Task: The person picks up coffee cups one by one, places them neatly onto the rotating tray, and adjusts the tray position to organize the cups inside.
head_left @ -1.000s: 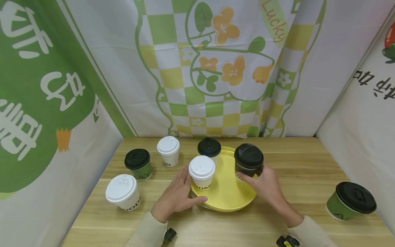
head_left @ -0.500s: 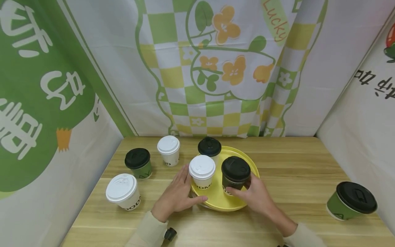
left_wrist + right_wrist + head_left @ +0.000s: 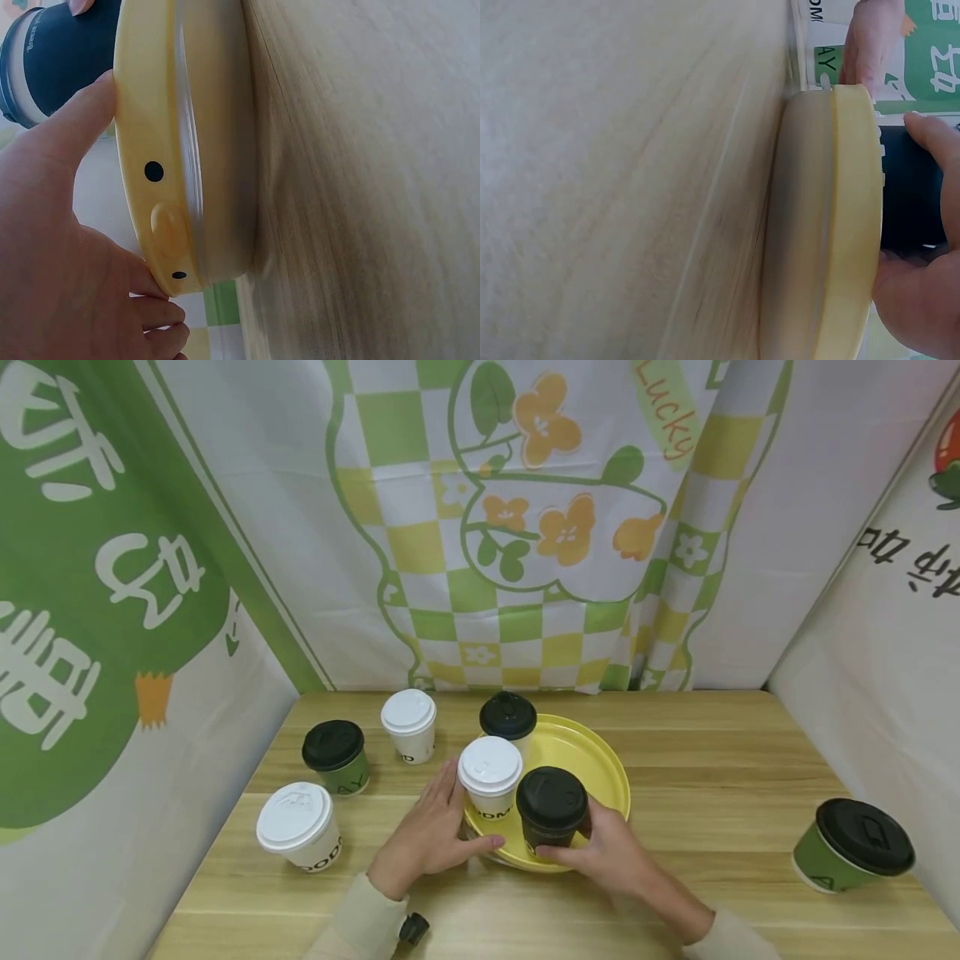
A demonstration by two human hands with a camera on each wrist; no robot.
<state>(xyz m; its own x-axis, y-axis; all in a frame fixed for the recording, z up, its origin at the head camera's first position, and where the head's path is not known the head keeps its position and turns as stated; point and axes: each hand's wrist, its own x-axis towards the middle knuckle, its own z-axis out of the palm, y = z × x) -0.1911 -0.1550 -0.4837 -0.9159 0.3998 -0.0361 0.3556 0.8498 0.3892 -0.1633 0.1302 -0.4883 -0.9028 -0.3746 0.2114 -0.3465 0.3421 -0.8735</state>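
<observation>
While our left hand (image 3: 425,833) is touching the rim of the yellow tray (image 3: 596,768), fingers extended and thumb spread, our right hand (image 3: 611,852) is gripping the black cup (image 3: 552,806), fingers and thumb curled round its body. We are holding this cup upright over the tray's near part, just beside the white-lidded cup (image 3: 491,772); we are not seeing whether its base is touching. Behind both, a black-lidded white cup (image 3: 508,717) is standing on the tray.
</observation>
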